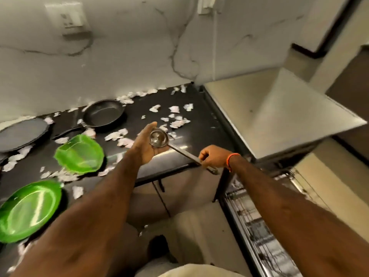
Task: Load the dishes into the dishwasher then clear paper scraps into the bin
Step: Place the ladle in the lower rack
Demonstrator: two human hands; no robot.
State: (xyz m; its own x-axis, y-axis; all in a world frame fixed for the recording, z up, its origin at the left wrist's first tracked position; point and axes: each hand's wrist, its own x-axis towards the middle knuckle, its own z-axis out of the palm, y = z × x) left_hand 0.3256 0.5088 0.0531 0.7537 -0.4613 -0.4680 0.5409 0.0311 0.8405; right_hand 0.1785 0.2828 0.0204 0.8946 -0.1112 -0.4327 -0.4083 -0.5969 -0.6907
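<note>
My right hand (pixel 214 157) grips the handle of a steel ladle (pixel 159 138) above the black table (pixel 199 124). My left hand (pixel 145 144) is open, its palm against the ladle's bowl with fingers straight. On the table lie a black frying pan (pixel 103 113), a green bowl (pixel 79 153), a green plate (pixel 30 210) and a grey plate (pixel 22 133). White paper scraps (pixel 177 121) are scattered over the tabletop. The open dishwasher with its wire rack (pixel 259 226) is at the lower right, below my right forearm.
A marble wall with a socket (pixel 69 19) stands behind the table. A beige counter (pixel 279 110) adjoins the table on the right, above the dishwasher. A few scraps lie on the floor (pixel 191 226) under the table edge.
</note>
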